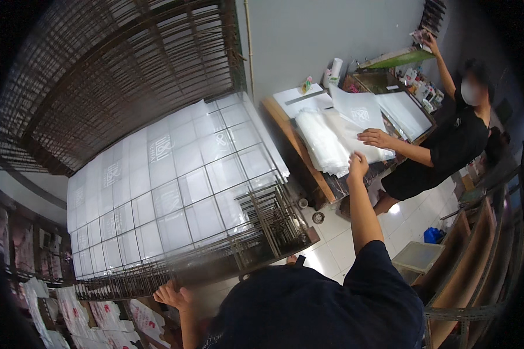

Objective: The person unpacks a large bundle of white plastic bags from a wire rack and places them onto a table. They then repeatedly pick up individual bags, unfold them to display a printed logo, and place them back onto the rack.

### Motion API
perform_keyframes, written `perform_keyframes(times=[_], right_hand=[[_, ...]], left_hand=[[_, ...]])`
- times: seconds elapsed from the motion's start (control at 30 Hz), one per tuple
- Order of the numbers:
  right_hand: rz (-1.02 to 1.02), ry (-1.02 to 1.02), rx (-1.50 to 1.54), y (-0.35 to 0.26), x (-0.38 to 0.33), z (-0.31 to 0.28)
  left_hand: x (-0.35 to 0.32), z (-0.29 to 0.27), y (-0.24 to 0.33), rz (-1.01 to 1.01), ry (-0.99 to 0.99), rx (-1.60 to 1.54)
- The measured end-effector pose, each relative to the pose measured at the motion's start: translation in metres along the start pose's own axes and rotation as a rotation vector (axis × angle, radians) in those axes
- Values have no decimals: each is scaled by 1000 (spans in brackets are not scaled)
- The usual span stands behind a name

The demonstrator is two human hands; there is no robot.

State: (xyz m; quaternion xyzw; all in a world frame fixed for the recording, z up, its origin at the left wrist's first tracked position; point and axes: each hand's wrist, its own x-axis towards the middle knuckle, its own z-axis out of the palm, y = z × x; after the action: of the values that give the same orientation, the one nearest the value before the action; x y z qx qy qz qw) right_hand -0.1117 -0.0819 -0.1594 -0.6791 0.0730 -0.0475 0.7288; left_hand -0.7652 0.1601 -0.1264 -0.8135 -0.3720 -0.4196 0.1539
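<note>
My right hand (358,165) reaches forward to a table, its fingers closed at the edge of a thin translucent plastic bag (355,110) with a white printed design. A co-worker's hand lies on the same bag, just above mine. Beneath and left of it is a pile of whitish plastic bags (320,142). At the lower left, my left hand (173,295) curls its fingers at the near edge of a wire drying rack (227,247). Printed translucent bags (169,203) lie in rows on the rack, under its wire grid.
More wire rack layers (128,70) stand raised at the back left. The co-worker (442,145) stands right of the table (300,154), other arm lifted to a green-edged screen frame (399,58). Wooden boards (457,256) and a pale bin (416,259) are at right; small cups (318,217) sit on the floor.
</note>
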Motion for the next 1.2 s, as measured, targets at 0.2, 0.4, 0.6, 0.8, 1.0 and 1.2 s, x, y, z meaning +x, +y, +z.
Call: perform_keyframes(times=[0.2,0.4,0.6,0.8,1.0,1.2], right_hand=[[279,296,-12,145,83,-59],[80,81,-512,70,63,-22],[143,-187,-1073,30,75,12],[205,-5,-1220,74,106,6],[138,358,-387,174,190,-52],[312,342,-253,152,178,-57]], left_hand=[[2,-3,2,-37,-80,71],[22,-28,27,-197,-277,87],[24,-36,40,-247,-336,171],[40,-32,55,-368,-309,112],[36,-22,54,-343,-195,72],[37,-36,62,-352,-173,96]])
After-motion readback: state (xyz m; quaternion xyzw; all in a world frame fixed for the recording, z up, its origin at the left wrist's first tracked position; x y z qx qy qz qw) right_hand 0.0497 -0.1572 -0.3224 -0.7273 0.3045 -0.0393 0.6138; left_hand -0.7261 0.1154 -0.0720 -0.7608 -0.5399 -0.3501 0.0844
